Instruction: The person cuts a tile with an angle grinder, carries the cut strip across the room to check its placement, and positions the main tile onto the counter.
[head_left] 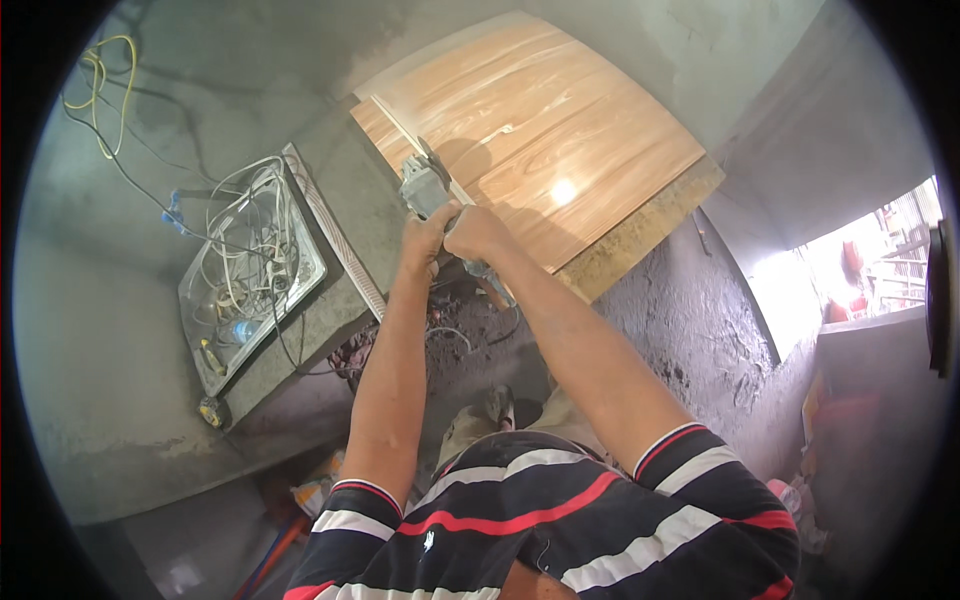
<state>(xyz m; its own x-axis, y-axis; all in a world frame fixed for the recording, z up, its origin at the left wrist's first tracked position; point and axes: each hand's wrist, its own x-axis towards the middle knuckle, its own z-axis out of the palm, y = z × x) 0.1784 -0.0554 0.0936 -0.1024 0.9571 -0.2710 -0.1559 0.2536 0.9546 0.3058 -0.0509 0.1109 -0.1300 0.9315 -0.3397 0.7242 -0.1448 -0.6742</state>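
Both my hands are closed around a grey angle grinder (426, 190) at the left edge of a glossy wood-patterned tile (590, 120). My left hand (422, 238) grips the near left side of the tool. Right beside it, my right hand (480, 236) wraps the body, hiding much of the handle. The grinder's disc side (430, 155) meets the tile near a narrow pale strip (396, 118) along its left edge. Whether the disc is spinning cannot be told. Below my right hand the tool's rear end shows, with a cord near it.
A metal sink-like tray (312, 262) full of tangled cables stands at the left. A long patterned strip (335, 230) lies beside it. A tape measure (211, 411) sits at the slab's left corner. The tile rests on a rough board (640, 235). A yellow cable (132, 75) hangs at upper left.
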